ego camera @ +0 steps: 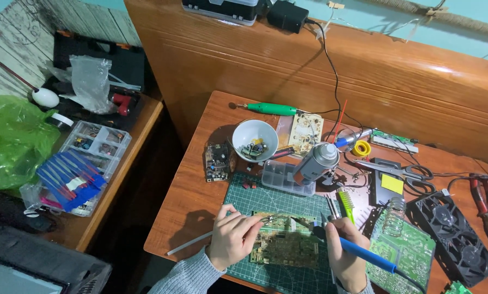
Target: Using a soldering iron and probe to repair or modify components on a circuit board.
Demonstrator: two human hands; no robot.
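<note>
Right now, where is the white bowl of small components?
In the head view the white bowl sits on the wooden table, left of centre behind the green cutting mat, between the small dark circuit board and the metal spray can.
</note>
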